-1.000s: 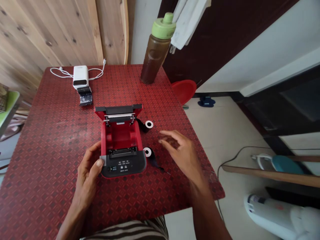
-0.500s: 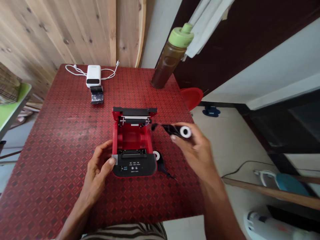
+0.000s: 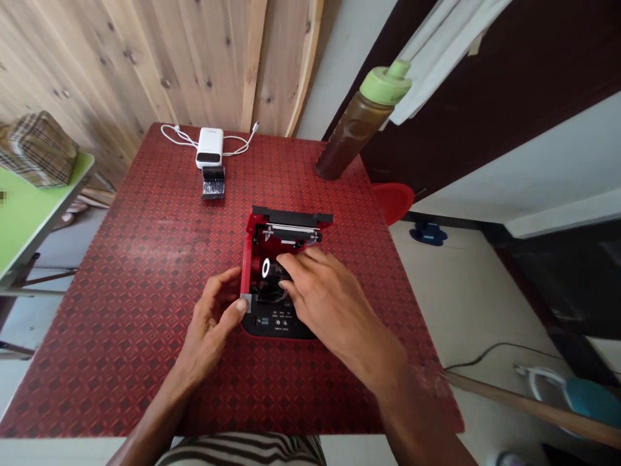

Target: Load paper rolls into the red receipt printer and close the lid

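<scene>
Lettering [image 3: 278,317] illegible on red device [image 3: 246,264], L hand [image 3: 209,320] w/ grip on its corner [image 3: 248,305], R hand [image 3: 328,291] pinching blk roll [image 3: 274,271].

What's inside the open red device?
A black roll, gripped by the right hand; whether it touches bottom is unclear. That hand hides the right side of the compartment.

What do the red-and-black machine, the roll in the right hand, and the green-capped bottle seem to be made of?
Red-and-black machine: probably moulded plastic, fairly smooth, judging by its rounded corners and even colour.
Black roll: perhaps thin plastic film, as its dark surface shines; the white end could be card or plastic.
Bottle: likely plastic, with a brownish translucent-looking body and an opaque green cap.
</scene>
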`<state>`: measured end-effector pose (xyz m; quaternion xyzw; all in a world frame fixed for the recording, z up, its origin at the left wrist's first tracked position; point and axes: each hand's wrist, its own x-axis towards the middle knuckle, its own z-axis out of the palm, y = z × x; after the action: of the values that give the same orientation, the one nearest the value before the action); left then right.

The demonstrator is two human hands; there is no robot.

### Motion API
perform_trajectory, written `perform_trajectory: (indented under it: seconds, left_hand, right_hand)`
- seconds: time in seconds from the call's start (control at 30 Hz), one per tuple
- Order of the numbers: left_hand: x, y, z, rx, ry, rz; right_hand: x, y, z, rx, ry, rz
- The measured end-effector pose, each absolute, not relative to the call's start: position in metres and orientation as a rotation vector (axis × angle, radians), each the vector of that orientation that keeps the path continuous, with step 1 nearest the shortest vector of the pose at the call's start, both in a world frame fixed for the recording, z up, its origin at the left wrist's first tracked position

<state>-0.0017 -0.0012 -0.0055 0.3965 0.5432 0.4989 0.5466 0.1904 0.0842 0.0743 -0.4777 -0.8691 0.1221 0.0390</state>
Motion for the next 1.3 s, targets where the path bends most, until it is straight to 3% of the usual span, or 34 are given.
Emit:
perform_trajectory:
  seconds: [0.33,0.7,1.03,1.3]
  left_hand:
    - [-0.002,-0.002,-0.008,0.92,1.3,1.189]
    - [-0.004,-0.001,-0.007,0.95,1.292,1.175]
    - [-0.004,-0.001,-0.005,0.961,1.296,1.176]
    - [-0.008,0.001,0.001,0.983,1.311,1.14]
  right_hand:
    - [0.173,0.11,0.058,-1.49,-2.745,0.266]
    - [0.167,0.112,0.056,-1.582,-2.778,0.435]
    - [0.217,0.086,0.072,-1.103,-2.494,0.851]
    - [0.21,0.081,0.056,-0.902,-2.359,0.804]
